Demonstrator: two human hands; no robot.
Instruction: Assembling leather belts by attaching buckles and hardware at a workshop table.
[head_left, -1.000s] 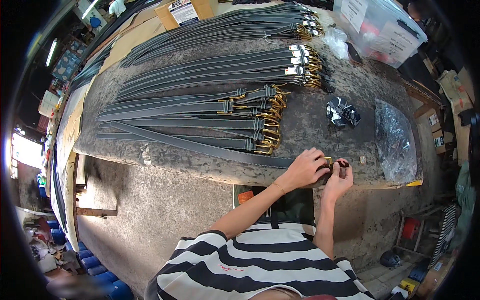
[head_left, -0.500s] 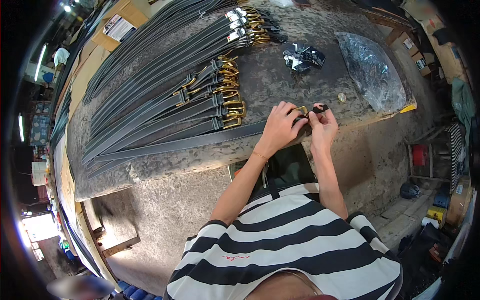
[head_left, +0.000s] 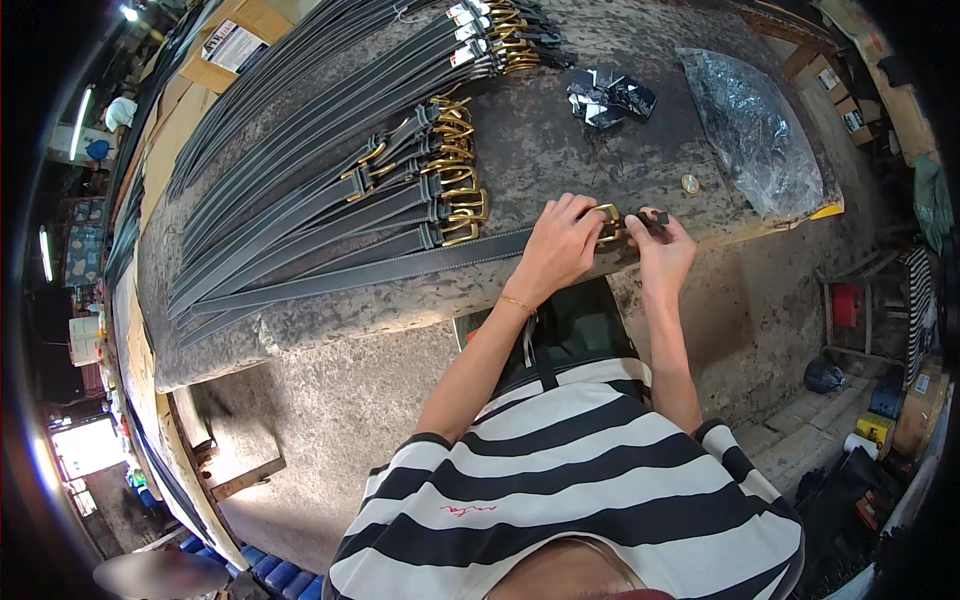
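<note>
Near the front edge of the bench, my left hand (head_left: 560, 240) is closed around the buckle end of a dark grey leather belt (head_left: 400, 272). Its gold buckle (head_left: 609, 222) sticks out past my fingers toward the right. Just beside the buckle, my right hand (head_left: 664, 256) pinches a small black piece (head_left: 655, 217), perhaps a leather loop; its exact kind cannot be made out. The rest of the held belt runs left along the bench, next to a row of similar belts (head_left: 330, 215) with gold buckles. My left fingers hide how the strap meets the buckle.
A dark, worn bench (head_left: 300, 335) lies under everything. Beyond my hands are a pile of black-and-white tags (head_left: 610, 98), a small round gold tin (head_left: 690, 184) and a clear plastic bag (head_left: 755, 135). More tagged belts (head_left: 400, 85) and a cardboard box (head_left: 228, 48) are farther left.
My right hand has drawn slightly right, away from the buckle, with the small black piece. More of the gold buckle shows now. My left hand stays on the belt; the whole view has shifted a little.
</note>
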